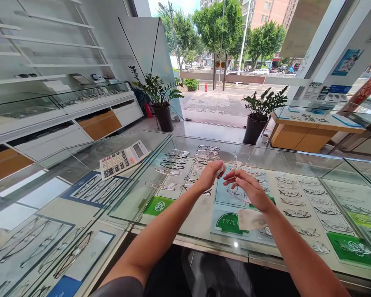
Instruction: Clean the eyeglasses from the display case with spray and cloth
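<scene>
My left hand (210,175) is closed above the glass display counter (185,142), with a small whitish bit showing at its fingertips that I cannot make out. Just right of it, my right hand (250,189) has its fingers curled around a pair of thin-rimmed eyeglasses (235,160). One slender wire temple sticks up above the fingers; the rest is partly hidden by the hand and hard to separate from the frames under the glass. A pale folded cloth (252,219) lies on the countertop under my right wrist.
A large-button calculator (123,159) rests on the counter at left. Rows of eyeglasses (173,159) and green cards (158,206) sit beneath the glass. Beyond the counter stand two potted plants (163,117) (254,128), a wooden display cabinet (292,138) and glass doors.
</scene>
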Action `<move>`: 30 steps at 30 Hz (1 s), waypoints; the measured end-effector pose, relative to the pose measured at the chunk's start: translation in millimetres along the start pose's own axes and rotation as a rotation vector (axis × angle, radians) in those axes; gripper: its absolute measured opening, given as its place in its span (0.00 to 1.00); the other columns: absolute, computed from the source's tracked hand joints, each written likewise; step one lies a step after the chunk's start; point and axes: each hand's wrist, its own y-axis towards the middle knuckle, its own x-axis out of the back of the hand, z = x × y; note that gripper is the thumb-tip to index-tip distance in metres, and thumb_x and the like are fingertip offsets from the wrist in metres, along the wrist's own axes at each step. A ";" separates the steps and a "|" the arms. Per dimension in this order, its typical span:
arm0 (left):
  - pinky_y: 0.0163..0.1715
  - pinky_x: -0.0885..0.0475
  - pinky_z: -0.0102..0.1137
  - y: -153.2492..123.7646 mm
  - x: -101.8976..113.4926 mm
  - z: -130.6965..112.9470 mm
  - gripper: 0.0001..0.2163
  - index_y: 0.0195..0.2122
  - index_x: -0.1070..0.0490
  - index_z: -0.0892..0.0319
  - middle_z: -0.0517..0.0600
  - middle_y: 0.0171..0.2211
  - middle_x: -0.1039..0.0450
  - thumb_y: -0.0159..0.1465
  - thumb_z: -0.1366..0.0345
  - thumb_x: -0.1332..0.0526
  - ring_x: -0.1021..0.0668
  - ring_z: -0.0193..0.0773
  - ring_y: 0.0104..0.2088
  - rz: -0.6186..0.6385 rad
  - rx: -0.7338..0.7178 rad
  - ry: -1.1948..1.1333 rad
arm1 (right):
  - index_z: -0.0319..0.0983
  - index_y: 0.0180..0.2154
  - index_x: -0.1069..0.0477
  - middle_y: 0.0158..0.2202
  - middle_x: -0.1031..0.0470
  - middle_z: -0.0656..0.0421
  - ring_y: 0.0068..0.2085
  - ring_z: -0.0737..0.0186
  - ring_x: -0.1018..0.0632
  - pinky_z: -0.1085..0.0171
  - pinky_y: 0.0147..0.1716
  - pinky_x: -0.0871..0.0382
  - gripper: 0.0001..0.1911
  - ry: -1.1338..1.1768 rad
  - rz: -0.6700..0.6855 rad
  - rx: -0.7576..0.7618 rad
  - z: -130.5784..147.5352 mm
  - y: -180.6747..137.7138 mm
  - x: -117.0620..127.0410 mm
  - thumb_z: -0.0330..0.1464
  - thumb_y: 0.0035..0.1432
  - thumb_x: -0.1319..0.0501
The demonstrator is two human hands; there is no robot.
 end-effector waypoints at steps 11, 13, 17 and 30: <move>0.29 0.40 0.35 -3.6 -2.9 -9.7 0.31 0.21 0.35 0.56 0.47 0.21 0.37 0.69 0.35 0.47 0.34 0.36 0.24 -0.025 -0.007 0.008 | 0.46 0.52 0.21 0.54 0.19 0.53 0.54 0.48 0.17 0.53 0.49 0.25 0.15 0.045 -0.012 0.009 1.9 1.0 7.9 0.44 0.74 0.42; 0.28 0.41 0.34 -5.3 -2.8 -9.3 0.31 0.21 0.35 0.56 0.47 0.21 0.38 0.69 0.35 0.47 0.35 0.36 0.24 -0.004 -0.012 0.050 | 0.46 0.52 0.21 0.54 0.19 0.53 0.54 0.48 0.16 0.53 0.50 0.24 0.15 0.081 -0.078 0.029 2.2 2.6 11.8 0.44 0.74 0.42; 0.27 0.45 0.34 -9.5 -4.8 -3.0 0.32 0.20 0.38 0.56 0.46 0.20 0.41 0.70 0.35 0.47 0.38 0.36 0.24 0.095 0.015 0.143 | 0.47 0.53 0.23 0.56 0.19 0.53 0.56 0.47 0.17 0.50 0.52 0.21 0.16 0.093 -0.155 0.060 1.5 5.0 12.2 0.46 0.73 0.41; 0.40 0.30 0.37 -31.2 25.6 -40.9 0.26 0.31 0.28 0.56 0.50 0.31 0.28 0.68 0.36 0.42 0.26 0.43 0.35 -0.140 -0.114 0.102 | 0.47 0.54 0.25 0.56 0.19 0.52 0.56 0.46 0.17 0.48 0.52 0.20 0.17 0.093 -0.158 0.069 9.7 2.9 15.8 0.46 0.73 0.43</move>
